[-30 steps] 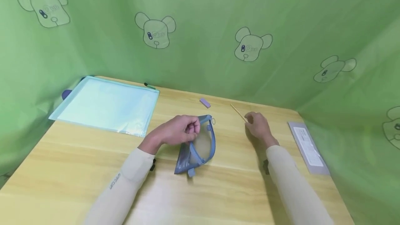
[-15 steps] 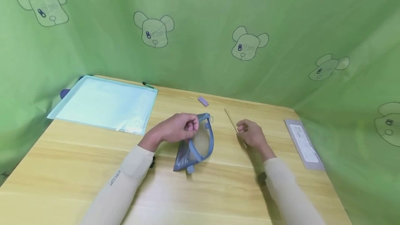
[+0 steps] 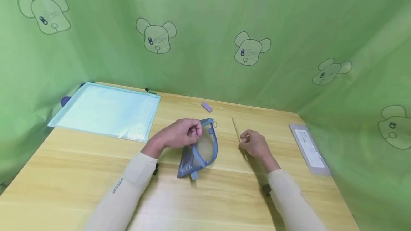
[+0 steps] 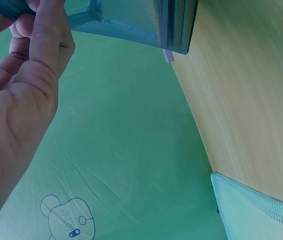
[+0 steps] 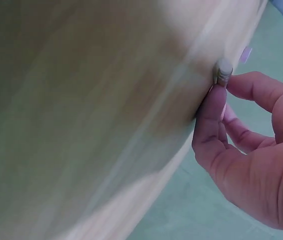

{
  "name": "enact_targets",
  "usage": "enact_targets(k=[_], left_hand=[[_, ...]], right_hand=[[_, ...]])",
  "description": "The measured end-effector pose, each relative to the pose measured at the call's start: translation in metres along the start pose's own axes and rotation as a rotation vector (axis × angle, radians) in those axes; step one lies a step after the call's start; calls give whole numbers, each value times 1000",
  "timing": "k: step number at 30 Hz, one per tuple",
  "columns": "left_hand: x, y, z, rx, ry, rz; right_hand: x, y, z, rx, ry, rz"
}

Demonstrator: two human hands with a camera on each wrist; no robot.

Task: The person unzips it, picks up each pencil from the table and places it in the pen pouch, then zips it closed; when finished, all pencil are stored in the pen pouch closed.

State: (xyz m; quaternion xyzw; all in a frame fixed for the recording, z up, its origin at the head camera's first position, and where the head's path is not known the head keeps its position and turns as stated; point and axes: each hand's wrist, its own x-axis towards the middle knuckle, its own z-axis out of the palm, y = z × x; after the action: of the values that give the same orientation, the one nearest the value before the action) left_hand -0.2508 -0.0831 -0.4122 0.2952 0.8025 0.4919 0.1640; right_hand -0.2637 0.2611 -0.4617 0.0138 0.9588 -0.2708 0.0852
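A small blue mesh zip pouch [image 3: 196, 156] stands with its mouth spread toward the right. My left hand [image 3: 184, 133] pinches its upper edge; in the left wrist view the thumb and fingers [image 4: 44, 35] close on the blue rim. To the right of the pouch, my right hand [image 3: 255, 145] holds a thin yellowish pencil [image 3: 236, 130] between thumb and fingertips, slanting above the table. In the right wrist view only the pencil's pale end [image 5: 224, 70] shows beyond the fingers; the rest is foreshortened or hidden.
A pale teal clear zip folder [image 3: 106, 111] lies at the left, a dark purple object [image 3: 65, 101] beside it. One small purple block, like an eraser [image 3: 207, 107], lies near the back edge. A flat grey pack [image 3: 309, 149] with a white label lies at the right edge.
My right hand has drawn back toward me and slightly left with the pencil, which has turned more steeply. The left hand keeps its hold on the pouch; the view has shifted slightly.
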Motion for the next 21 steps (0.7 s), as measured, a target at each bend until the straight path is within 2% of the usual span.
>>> enact_targets(k=[6, 10, 15, 21], left_hand=[[1, 0, 1, -2, 0, -2], [1, 1, 1, 0, 2, -3], [2, 1, 1, -2, 5, -7], [1, 0, 1, -9, 11, -22]], right_hand=[[-1, -2, 0, 64, -23, 23], [-3, -3, -1, 145, -45, 43], [-9, -9, -3, 320, -96, 49], [-22, -19, -16, 517, -201, -6]])
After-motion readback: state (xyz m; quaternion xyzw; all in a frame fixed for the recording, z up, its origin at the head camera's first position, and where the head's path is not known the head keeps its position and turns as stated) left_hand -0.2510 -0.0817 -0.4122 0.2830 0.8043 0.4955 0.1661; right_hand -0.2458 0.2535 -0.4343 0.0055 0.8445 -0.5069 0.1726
